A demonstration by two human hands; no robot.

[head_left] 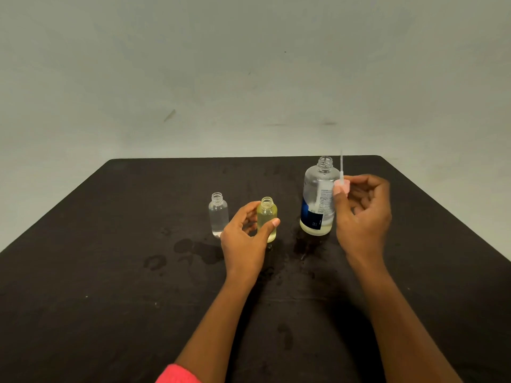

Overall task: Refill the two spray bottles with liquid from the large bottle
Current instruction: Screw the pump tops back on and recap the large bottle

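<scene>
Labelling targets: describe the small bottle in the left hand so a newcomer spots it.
On the black table, three uncapped bottles stand in a row. The left hand holds the middle bottle. Only it looks yellow; the small bottle beside it is clear.

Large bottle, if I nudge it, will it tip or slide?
The large bottle looks nearly empty, so it is probably light and easy to topple. The table shows wet patches around it, so it may slide. Its neck is uncapped, so tipping would likely spill.
</scene>
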